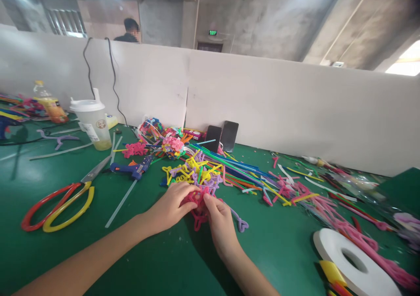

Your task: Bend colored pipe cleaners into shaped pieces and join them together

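Observation:
Both hands meet at the middle of the green table around a dark pink piece of bent pipe cleaners (198, 221). My left hand (175, 205) grips its left side with thumb and fingers. From the right, my right hand (219, 215) pinches the same piece, and the fingers cover much of it. Just beyond the hands lies a heap of yellow and lilac bent pipe cleaners (188, 171). A purple pipe cleaner with a heart-shaped end (242, 224) lies beside my right hand.
Large scissors (67, 204), a blue glue gun (134, 168) and a lidded cup (95, 123) stand or lie at left. Two phones (229, 136) lean against the white partition (278, 107). Straight pipe cleaners (236, 169) spread rightward, towards a white tape roll (334, 248).

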Motion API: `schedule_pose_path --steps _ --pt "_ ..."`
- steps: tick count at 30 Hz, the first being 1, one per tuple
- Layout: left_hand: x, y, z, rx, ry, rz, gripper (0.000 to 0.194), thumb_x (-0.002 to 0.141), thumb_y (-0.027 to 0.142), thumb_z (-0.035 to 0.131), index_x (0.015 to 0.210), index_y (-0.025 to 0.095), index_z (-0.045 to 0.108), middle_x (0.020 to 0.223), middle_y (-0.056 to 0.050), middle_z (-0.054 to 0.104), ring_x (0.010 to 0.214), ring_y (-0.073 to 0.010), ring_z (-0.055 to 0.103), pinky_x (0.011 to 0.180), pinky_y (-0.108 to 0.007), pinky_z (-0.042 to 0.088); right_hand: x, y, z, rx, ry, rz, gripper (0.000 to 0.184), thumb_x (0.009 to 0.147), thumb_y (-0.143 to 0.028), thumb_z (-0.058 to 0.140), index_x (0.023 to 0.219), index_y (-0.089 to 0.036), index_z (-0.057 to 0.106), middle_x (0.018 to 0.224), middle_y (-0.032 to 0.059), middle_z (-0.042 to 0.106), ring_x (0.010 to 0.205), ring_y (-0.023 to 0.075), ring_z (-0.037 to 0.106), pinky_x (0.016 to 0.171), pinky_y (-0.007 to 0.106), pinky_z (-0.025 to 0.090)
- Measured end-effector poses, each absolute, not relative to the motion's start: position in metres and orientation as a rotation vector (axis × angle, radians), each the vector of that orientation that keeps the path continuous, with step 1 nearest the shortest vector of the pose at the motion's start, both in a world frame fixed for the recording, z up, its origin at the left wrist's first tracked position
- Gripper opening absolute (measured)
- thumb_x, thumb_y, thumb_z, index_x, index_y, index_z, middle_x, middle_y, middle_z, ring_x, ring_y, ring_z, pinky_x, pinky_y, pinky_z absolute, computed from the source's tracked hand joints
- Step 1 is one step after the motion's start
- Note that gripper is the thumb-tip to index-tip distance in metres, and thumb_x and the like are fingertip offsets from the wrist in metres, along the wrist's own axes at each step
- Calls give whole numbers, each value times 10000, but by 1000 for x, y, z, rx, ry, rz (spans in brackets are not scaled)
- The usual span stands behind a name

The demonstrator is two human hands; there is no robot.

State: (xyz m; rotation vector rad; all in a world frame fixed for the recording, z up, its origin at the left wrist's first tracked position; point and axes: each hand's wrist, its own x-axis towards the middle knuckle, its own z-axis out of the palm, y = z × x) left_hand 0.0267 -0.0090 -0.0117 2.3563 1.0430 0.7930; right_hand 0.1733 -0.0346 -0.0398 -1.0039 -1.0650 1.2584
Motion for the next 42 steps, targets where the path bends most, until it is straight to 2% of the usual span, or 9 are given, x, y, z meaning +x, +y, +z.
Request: schedule_pose_path --steps 11,21,30,42 --pt "28 -11 -11 2378 1023 819 258 818 246 444 1075 226 469 1012 -42 536 981 -189 453 857 -341 370 174 -37 -36 -1091 -1202 1167 311 770 -391 456 572 -152 485 569 -13 407 555 104 323 513 213 287" --pt "29 -16 -3 2382 1064 806 248 815 213 448 1061 215 476 1003 -35 535 974 -179 455 865 -315 360 175 -36 -37 -1078 -1099 1158 321 756 -411 469 569 -155 516 562 -12 451 547 111 372 524 217 314" --pt "29 -16 0 2367 1084 797 201 812 197 444 1006 215 496 964 -34 538 954 -185 459 858 -324 355 176 -32 -41 -1041 -1025 1204 357 752 -439 466 539 -155 502 559 -3 458 529 109 379 504 222 321" --pt "30 -11 -7 2375 1061 874 169 798 190 439 953 224 499 942 -14 556 925 -178 477 844 -330 341 175 -31 -43 -1031 -1041 1325 339 735 -441 492 592 -143 563 562 7 494 530 111 409 501 222 335"
